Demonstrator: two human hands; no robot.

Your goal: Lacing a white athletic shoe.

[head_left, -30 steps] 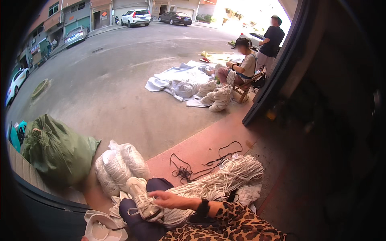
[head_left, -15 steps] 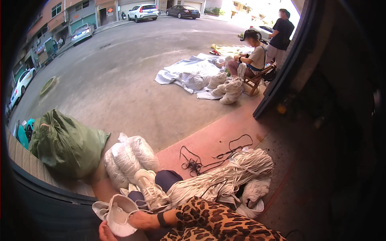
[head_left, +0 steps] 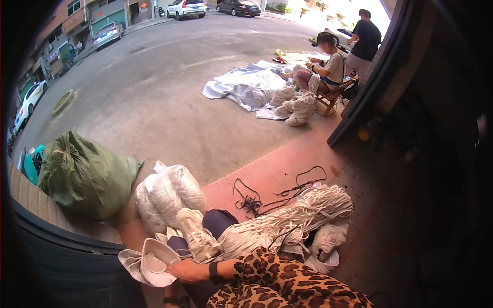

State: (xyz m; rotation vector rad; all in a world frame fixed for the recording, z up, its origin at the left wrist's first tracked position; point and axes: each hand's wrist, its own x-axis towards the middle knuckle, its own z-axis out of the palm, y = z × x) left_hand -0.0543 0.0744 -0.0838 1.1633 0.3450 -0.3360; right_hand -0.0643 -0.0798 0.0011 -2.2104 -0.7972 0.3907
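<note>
At the lower left of the frame, the right hand (head_left: 187,270) is touching the rim of a pale shoe upper (head_left: 154,264), a smooth, hollow, cupped shape; its fingertips are partly hidden, so how tightly they are closing cannot be told. The left hand (head_left: 172,290) is sitting in shadow at the bottom edge, mostly out of sight, and its fingers cannot be judged. Just right of the upper, a cream laced shoe (head_left: 197,235) is lying aslant by the dark-clothed knee (head_left: 220,222), its lacing crossing in ridged rows. Through the lower centre, a thick bundle of flat, matte laces (head_left: 292,218) is spreading in long tangled strands. Thin black cord (head_left: 251,205) is looping over the reddish floor above it. At left, a clear, glossy plastic bag (head_left: 169,197) is bulging with pale rolls beside a creased green sack (head_left: 87,177). At upper right, a seated person (head_left: 328,69) is working beside crumpled white sheeting (head_left: 231,84).
</note>
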